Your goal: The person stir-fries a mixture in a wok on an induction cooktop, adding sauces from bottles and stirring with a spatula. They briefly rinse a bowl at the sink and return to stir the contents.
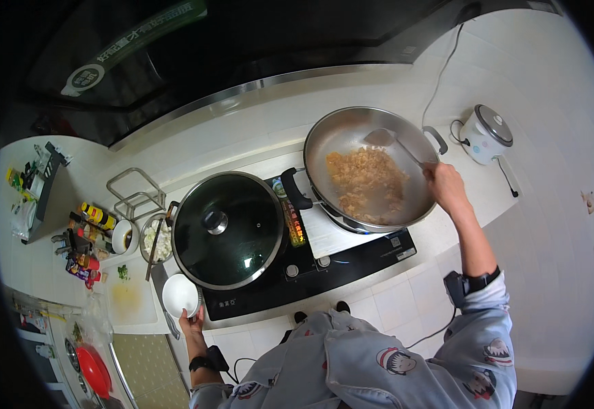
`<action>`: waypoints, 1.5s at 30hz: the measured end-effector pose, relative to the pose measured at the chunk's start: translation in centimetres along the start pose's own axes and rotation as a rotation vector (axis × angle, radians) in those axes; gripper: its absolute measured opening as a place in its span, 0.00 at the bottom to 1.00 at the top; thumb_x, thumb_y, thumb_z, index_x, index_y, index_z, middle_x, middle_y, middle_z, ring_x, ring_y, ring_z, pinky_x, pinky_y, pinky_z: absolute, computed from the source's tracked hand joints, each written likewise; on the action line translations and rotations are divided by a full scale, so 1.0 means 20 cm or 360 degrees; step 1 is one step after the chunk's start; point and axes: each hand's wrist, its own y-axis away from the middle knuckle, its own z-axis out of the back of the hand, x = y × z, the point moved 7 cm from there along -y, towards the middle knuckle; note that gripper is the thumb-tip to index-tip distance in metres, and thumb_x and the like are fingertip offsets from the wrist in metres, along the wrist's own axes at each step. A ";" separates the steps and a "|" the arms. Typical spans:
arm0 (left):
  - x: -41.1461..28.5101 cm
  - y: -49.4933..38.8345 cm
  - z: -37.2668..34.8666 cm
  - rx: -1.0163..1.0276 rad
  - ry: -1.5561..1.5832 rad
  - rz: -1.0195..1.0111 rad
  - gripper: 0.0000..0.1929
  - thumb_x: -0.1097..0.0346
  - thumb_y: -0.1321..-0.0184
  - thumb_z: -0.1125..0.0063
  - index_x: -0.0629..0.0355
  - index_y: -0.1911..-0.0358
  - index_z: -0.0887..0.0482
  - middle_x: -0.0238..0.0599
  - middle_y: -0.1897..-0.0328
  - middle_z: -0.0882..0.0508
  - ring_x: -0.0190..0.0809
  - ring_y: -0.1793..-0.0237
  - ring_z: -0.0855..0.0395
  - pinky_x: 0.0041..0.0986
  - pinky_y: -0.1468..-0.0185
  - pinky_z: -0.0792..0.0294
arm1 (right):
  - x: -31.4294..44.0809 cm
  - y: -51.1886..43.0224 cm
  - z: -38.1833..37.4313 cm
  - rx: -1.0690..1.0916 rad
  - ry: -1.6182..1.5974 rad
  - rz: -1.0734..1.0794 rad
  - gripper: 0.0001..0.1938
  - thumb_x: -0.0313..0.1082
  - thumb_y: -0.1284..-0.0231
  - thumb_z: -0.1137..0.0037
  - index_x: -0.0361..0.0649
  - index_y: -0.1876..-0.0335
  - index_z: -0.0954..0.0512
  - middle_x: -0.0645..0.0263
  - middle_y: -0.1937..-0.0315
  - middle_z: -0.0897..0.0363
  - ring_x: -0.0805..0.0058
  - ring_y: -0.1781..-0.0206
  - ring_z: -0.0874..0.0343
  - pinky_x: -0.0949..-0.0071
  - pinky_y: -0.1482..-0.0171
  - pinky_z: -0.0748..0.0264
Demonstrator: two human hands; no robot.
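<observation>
My right hand [446, 188] grips the handle of a metal spatula [380, 137], whose blade is inside a wide steel wok [322, 134]. Minced food [367, 176], golden brown, lies spread over the wok's floor, below the blade. On the left, my left hand [192, 319] holds the rim of a white bowl [180, 295], which looks empty. The bowl is at the counter's front edge, just left of a glass-lidded pan [229, 230]. A knife [166, 307] lies beside the bowl, partly hidden by it.
Both pans stand on a black cooktop [256, 301]. Chopsticks [154, 248] rest across a bowl of chopped white pieces [158, 239]. Chopped greens [122, 272] lie on a cutting board [132, 301]. A small rice cooker [486, 135] stands right of the wok. A range hood [256, 41] hangs above.
</observation>
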 end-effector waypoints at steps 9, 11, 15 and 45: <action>0.01 -0.06 0.01 0.0037 -0.0029 0.0043 0.22 0.57 0.33 0.44 0.56 0.39 0.28 0.42 0.42 0.21 0.53 0.46 0.22 0.57 0.41 0.27 | -0.04 0.18 0.37 0.0187 0.0446 0.0369 0.12 0.26 0.48 0.46 0.50 0.60 0.15 0.57 0.72 0.17 0.57 0.68 0.19 0.61 0.66 0.24; -0.01 -0.05 0.02 0.0026 -0.0061 0.0000 0.22 0.57 0.32 0.45 0.55 0.38 0.29 0.42 0.41 0.21 0.52 0.45 0.22 0.57 0.41 0.27 | -0.07 0.20 0.48 0.0136 0.0527 0.0421 0.13 0.26 0.49 0.45 0.52 0.61 0.15 0.59 0.73 0.18 0.59 0.69 0.19 0.61 0.67 0.25; -0.04 0.00 0.05 -0.0063 -0.0293 -0.0065 0.29 0.45 0.36 0.43 0.57 0.39 0.29 0.41 0.38 0.24 0.50 0.44 0.23 0.50 0.44 0.25 | -0.12 0.19 0.44 0.0119 0.0868 0.0542 0.13 0.27 0.47 0.44 0.53 0.58 0.14 0.63 0.73 0.19 0.60 0.70 0.19 0.62 0.69 0.26; 0.26 0.72 0.27 -0.0040 -0.0191 -0.0499 0.11 0.55 0.36 0.46 0.55 0.67 0.21 0.27 0.73 0.20 0.29 0.74 0.26 0.19 0.73 0.31 | -0.12 0.13 0.26 0.0242 -0.0059 0.0429 0.11 0.30 0.41 0.46 0.45 0.57 0.14 0.51 0.70 0.17 0.54 0.65 0.17 0.59 0.61 0.22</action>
